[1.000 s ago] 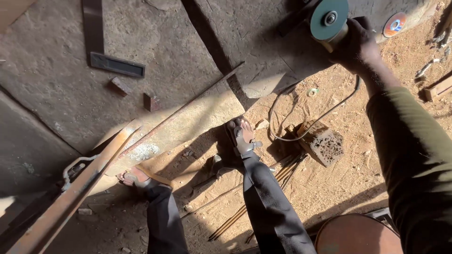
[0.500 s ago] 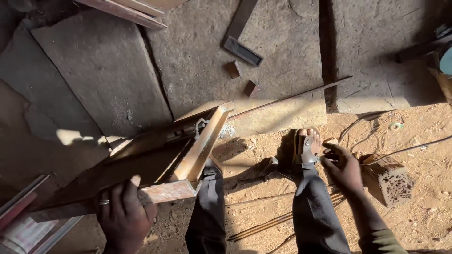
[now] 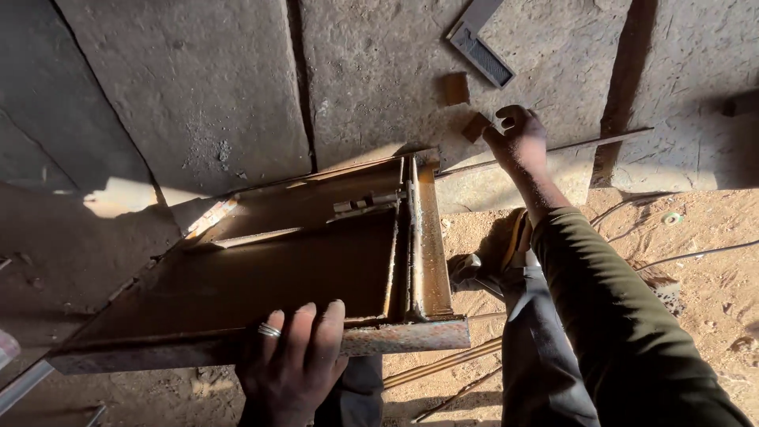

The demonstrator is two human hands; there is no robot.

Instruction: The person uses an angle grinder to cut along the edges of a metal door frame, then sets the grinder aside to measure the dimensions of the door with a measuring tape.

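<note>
- Gripping the near edge of a rusty steel frame [image 3: 316, 261], the left hand [image 3: 294, 364] has its fingers curled over the bottom rail, ring on one finger; closed tight on the metal.
- Frame is a shallow tray-like panel of angle iron with a flat sheet back (nothing loose lies inside it, only a small latch-like fitting [image 3: 364, 204] fixed near its top edge).
- Frame sits tilted, far edge resting on the concrete slab [image 3: 198, 95], near edge lifted over the person's lap.
- Right hand [image 3: 518, 138] is stretched forward past the frame's right corner, onto the slab; fingers bent in, fingertips at a small rusty metal block [image 3: 476, 126]. Cannot tell whether the block is pinched or only touched.
- Second small block [image 3: 454, 88] lies just beyond, apart from the hand.
- Flat grey try square [image 3: 481, 49] lies further up the slab, well apart from both hands.
- Thin steel rod [image 3: 601, 141] runs along the slab edge, passing under or beside the right wrist.
- Right arm in a dark olive sleeve [image 3: 624, 316]; legs in dark trousers, a sandalled foot [image 3: 514, 237] on the sandy ground [image 3: 696, 261].
- More thin rods [image 3: 443, 368] lie on the sand below the frame's near corner.
- Small ring-shaped washer [image 3: 673, 217] on the sand at right.
</note>
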